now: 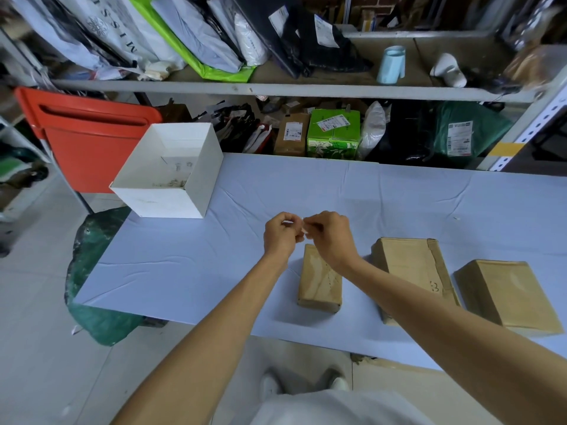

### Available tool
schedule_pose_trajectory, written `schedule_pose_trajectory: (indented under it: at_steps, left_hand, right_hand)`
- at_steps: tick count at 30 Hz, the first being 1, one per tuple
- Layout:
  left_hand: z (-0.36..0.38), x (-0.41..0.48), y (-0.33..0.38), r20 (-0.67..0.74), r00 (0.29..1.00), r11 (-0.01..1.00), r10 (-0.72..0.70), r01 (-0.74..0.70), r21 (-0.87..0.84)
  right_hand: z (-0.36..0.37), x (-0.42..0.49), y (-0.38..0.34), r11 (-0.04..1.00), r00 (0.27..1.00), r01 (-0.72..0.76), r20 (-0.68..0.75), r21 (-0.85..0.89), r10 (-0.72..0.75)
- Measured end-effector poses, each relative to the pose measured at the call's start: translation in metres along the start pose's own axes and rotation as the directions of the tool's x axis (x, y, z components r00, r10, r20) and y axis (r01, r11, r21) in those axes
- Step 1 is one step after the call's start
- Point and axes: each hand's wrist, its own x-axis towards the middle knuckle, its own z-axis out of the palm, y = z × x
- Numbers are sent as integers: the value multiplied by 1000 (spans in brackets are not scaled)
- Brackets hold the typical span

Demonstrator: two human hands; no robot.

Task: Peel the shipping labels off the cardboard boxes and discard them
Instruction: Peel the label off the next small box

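At frame centre our left hand (280, 233) and right hand (329, 237) each had a pinching grip on the small white label scrap (304, 227), which we judged best balled sticky-side in for the white open box (159, 204) upper left.

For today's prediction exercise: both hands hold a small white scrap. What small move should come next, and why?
Probably carry the label scrap left to the open white box and drop it: the left hand and right hand both pinch it, and scraps lie inside.
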Motion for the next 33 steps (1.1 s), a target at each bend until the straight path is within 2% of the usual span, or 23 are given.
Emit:
schedule_pose_trajectory:
  at_steps: [3,7,11,16,22,27,30,33]
  left_hand:
    - [4,1,2,-55,996,982,-66,55,-179]
    - [3,1,1,-52,998,996,-21,16,-92]
    - [2,-3,0,13,999,998,41,-40,-41]
    - [-1,-2,7,31,995,992,91,-94,84]
    - [-6,4,18,34,988,973,149,-153,171]
    - [-18,3,24,85,989,989,124,-130,73]
    - [-29,1,25,48,991,992,124,-124,4]
    - [-47,-1,21,-7,990,989,144,-143,29]
  right_hand:
    - [1,-1,-2,989,995,98,40,-110,-94]
    - [-8,2,1,959,977,200,112,-201,-180]
    - [-10,3,1,950,982,178,104,-256,-156]
    - [-8,5,-5,999,1000,-8,-15,-34,7]
    - [-1,-2,-22,965,988,-113,-72,237,133]
    - [-3,0,-21,951,994,-86,-33,298,100]
    - [-1,6,-22,944,997,-73,-2,321,78]
    - [9,14,-27,956,995,-99,44,277,90]
